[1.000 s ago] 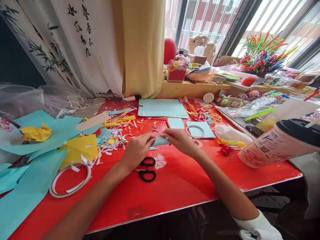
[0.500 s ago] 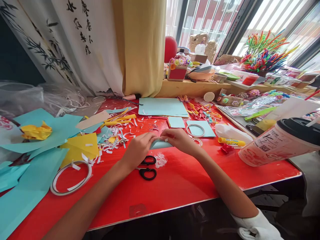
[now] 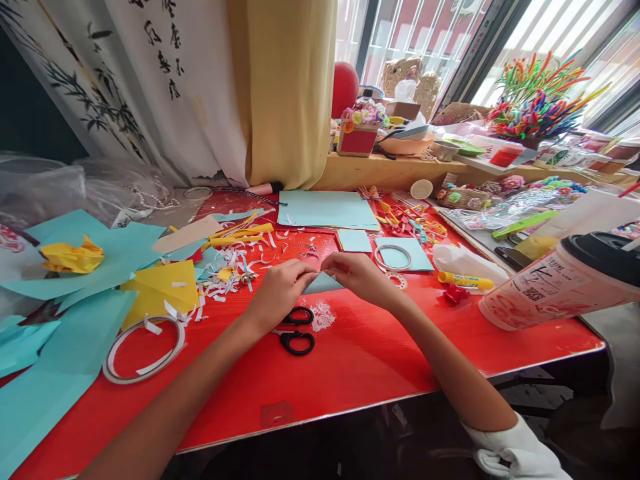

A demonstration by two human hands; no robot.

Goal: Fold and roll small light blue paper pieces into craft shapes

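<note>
Between both hands, a small piece of light blue paper [image 3: 323,283] is held just above the red table, tilted toward me. My left hand [image 3: 280,290] pinches its left edge, fingers closed. On the other side my right hand [image 3: 363,277] grips the upper right edge with thumb and fingertips. Part of the paper is hidden behind the fingers. Black-handled scissors [image 3: 299,343] lie below my left hand, their blades mostly covered by it. Beside them is a small heap of white scraps [image 3: 323,316]. A small blue paper square [image 3: 355,241] lies behind my right hand.
A roll of tape [image 3: 393,257] rests on blue paper at right, near a yellow glue stick [image 3: 465,281] and a large drink cup [image 3: 560,280]. At left are another tape roll [image 3: 111,363], yellow paper [image 3: 167,287] and blue sheets [image 3: 55,400]. Stacked blue sheets [image 3: 325,208] lie at the back.
The paper has turned between the fingers and now shows a darker, flatter face. A small white bit seen at my right fingertips no longer shows. The camera view has shifted slightly.
</note>
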